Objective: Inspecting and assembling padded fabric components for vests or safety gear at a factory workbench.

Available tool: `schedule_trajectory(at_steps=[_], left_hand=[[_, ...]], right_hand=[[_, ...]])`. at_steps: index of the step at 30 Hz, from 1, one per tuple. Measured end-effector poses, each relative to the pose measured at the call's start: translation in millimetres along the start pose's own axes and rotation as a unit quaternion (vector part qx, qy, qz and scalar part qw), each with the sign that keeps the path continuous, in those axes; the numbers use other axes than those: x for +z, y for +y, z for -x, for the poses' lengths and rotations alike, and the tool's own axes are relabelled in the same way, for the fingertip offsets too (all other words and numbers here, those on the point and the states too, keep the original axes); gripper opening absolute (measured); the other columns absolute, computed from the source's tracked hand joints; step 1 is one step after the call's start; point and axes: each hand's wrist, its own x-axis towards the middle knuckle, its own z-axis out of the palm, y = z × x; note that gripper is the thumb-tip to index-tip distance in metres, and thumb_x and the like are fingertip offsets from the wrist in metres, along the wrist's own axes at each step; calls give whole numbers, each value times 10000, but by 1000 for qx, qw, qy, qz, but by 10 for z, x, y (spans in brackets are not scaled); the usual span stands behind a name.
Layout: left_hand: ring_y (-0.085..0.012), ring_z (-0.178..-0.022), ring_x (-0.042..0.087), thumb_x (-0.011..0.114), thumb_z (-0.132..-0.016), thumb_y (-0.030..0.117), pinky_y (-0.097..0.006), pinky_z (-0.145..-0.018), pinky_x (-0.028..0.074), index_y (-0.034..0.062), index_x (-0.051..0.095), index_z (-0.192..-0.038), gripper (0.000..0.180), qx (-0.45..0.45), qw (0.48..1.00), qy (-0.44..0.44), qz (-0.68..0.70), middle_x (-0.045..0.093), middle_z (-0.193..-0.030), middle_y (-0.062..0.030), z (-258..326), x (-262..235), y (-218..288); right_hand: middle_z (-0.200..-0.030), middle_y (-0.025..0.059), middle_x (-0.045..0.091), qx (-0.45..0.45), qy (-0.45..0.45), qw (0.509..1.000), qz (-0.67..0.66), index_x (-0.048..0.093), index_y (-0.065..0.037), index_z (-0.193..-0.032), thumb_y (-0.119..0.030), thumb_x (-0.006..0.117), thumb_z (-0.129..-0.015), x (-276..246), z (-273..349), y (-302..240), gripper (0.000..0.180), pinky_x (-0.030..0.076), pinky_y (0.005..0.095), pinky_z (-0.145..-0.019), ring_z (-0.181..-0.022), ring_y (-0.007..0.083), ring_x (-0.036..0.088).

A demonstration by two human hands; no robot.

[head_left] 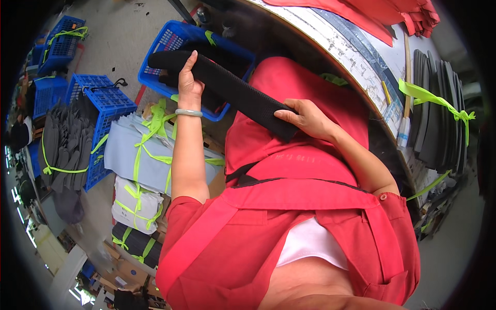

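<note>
A long strip of black mesh fabric (pixel 230 88) stretches across my lap, one end rounded and the other cut off more squarely. My left hand (pixel 190 80) grips it near the rounded end, thumb on top and fingers hidden beneath. At the near end my right hand (pixel 309 119) holds it too, its thumb pressed on the upper face. Below the far part of the strip stands a blue plastic basket (pixel 169 40) with dark pieces inside. The red apron (pixel 310 175) covers my knees under the right hand.
On the right, a worn white table (pixel 341 44) bears red fabric (pixel 361 13) and a dark bundle (pixel 439 113) tied with green strips. Left of me stand another blue crate (pixel 106 103), grey fabric pieces (pixel 67 139), a pale blue stack (pixel 129 150) and a white package (pixel 135 204).
</note>
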Motion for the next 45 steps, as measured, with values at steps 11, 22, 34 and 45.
schedule_trajectory(at_steps=[11, 22, 34, 45], left_hand=[[-225, -751, 667, 722, -825, 87, -346, -743, 561, 27, 641, -886, 118, -51, 998, -17, -44, 666, -789, -98, 396, 351, -542], [-278, -875, 653, 609, -920, 375, -441, -828, 547, 60, 623, -878, 318, 156, 981, 108, 32, 672, -885, -128, -439, -1067, 498], [-217, -751, 624, 651, -885, 43, -314, -650, 544, 17, 544, -984, 148, -106, 993, 31, -33, 599, -887, -93, 684, -71, -994], [-230, -735, 578, 607, -892, -15, -319, -566, 509, 6, 482, -983, 156, -119, 976, 164, -86, 540, -885, -135, -102, -959, -960]], right_hand=[[-695, 83, 545, 35, 1, 999, 28, 611, 36, -896, -362, 601, -938, -39, -35, 45, 401, 434, 322, -626, -684, 113, 509], [-754, 55, 618, 68, -44, 997, -21, 644, 31, -909, -333, 606, -936, -26, 150, -9, 367, 454, 301, -661, -723, 98, 549], [-672, 35, 558, -82, 142, 979, 123, 636, 2, -1070, -319, 554, -961, 151, -1316, 217, 349, 431, 266, -507, -567, 94, 515], [-698, -5, 559, 3, 121, 987, -102, 633, -19, -1052, -171, 519, -971, 83, -1031, 294, 206, 395, 204, -466, -508, 47, 476]])
